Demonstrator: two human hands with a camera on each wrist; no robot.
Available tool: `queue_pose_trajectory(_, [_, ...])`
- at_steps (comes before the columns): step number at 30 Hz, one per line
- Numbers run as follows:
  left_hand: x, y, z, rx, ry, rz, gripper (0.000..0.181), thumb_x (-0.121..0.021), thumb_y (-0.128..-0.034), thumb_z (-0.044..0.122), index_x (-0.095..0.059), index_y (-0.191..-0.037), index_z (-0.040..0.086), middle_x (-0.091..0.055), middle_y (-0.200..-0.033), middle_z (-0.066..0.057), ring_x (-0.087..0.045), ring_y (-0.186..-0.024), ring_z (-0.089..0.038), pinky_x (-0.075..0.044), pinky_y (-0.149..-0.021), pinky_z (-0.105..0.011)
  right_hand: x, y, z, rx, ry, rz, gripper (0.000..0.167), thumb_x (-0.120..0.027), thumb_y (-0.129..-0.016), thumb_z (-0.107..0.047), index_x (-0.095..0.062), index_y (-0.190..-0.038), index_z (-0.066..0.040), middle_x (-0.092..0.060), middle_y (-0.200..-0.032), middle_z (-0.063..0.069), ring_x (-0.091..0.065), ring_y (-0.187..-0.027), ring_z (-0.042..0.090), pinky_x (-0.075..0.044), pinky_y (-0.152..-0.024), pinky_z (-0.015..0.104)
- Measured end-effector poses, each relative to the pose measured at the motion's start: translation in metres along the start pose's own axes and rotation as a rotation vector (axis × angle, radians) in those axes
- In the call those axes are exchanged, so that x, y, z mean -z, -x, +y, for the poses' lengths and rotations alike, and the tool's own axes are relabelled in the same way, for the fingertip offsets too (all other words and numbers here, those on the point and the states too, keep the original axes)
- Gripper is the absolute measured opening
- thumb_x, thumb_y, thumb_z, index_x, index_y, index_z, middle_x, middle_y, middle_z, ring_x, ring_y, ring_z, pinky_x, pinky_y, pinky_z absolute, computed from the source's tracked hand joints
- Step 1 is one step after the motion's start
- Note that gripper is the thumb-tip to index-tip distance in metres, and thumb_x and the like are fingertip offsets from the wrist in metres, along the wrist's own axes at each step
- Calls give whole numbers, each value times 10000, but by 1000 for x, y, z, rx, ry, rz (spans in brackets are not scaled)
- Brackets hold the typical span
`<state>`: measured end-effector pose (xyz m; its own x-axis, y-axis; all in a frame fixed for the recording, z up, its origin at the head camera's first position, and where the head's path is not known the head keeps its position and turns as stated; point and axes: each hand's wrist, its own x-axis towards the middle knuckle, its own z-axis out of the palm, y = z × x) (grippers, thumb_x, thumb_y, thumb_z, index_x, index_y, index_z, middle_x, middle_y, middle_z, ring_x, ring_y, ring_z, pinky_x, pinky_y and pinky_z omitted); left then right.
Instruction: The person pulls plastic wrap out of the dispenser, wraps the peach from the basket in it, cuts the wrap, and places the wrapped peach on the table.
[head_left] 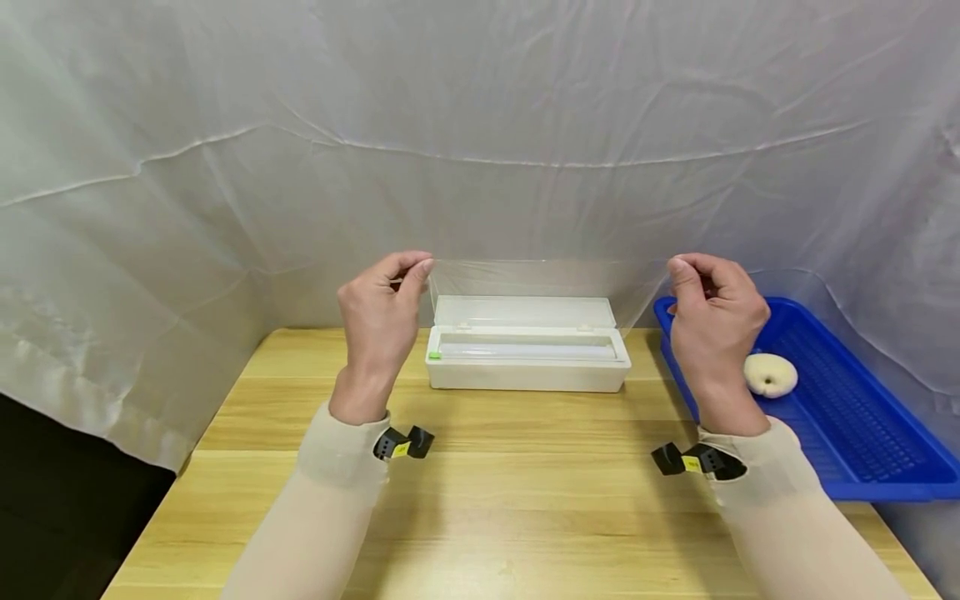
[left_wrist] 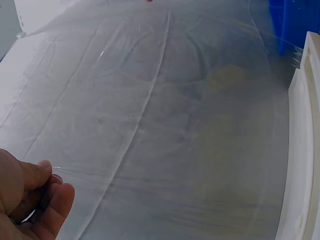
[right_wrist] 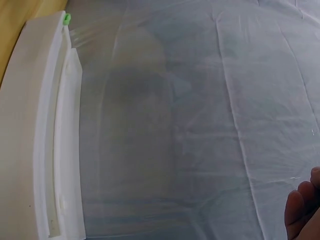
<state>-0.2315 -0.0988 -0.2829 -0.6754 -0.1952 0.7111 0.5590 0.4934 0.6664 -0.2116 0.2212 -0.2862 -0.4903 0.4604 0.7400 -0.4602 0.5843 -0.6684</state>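
A clear sheet of cling film (head_left: 551,277) is stretched between the two hands, its top edge running almost level. My left hand (head_left: 381,321) pinches one upper corner between thumb and fingers, and my right hand (head_left: 716,325) pinches the other. The film slopes down to a white cling film dispenser (head_left: 528,377), whose lid (head_left: 525,312) stands up at the back. Inside it lies a pale roll (head_left: 528,351). A small green slider (head_left: 434,356) sits at its left end. In the left wrist view thumb and fingertips meet at the film; the right wrist view shows only some right fingertips.
A blue plastic basket (head_left: 888,490) stands to the right, partly behind the right hand and forearm. One pale round fruit (head_left: 770,376) lies in it. The wooden table (head_left: 525,508) ends against a grey-white curtain (head_left: 525,108) behind the dispenser.
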Motion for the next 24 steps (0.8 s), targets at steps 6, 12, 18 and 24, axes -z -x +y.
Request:
queue_pose_trajectory(6, [3, 0, 5, -27, 23, 20, 162, -751, -990, 169, -819, -1015, 24, -807, -922, -123, -755, -743, -187, -557, -680, -114, 3, -2, 4, 8, -24, 9, 212, -751, -997, -170, -800, -1000, 37, -581, -799, -247, -557, -619, -94, -478, -625, 75])
queue_pose_trajectory(12, [6, 0, 12, -59, 56, 42, 156, -751, -990, 154, -817, -1009, 14, -807, -926, -132, -759, -742, -197, -573, -698, -128, 6, -3, 4, 35, -75, 21, 247, -758, -992, -190, -792, -994, 55, -615, -815, -220, -580, -629, -66, -502, -606, 90])
queue_pose_trajectory(18, [10, 2, 19, -83, 93, 50, 139, -772, -973, 140, -819, -1019, 18, -806, -921, -123, -755, -739, -200, -574, -692, -147, 10, -1, -1, 45, -129, 52, 257, -757, -990, -172, -779, -977, 85, -624, -818, -167, -585, -626, -4, -507, -604, 118])
queue_pose_trajectory(24, [15, 5, 26, -104, 112, 54, 139, -784, -965, 145, -823, -1029, 27, -807, -925, -108, -760, -747, -194, -573, -692, -155, 15, 2, -8, 53, -189, 82, 254, -754, -984, -119, -755, -976, 135, -647, -836, -133, -601, -653, 21, -510, -601, 131])
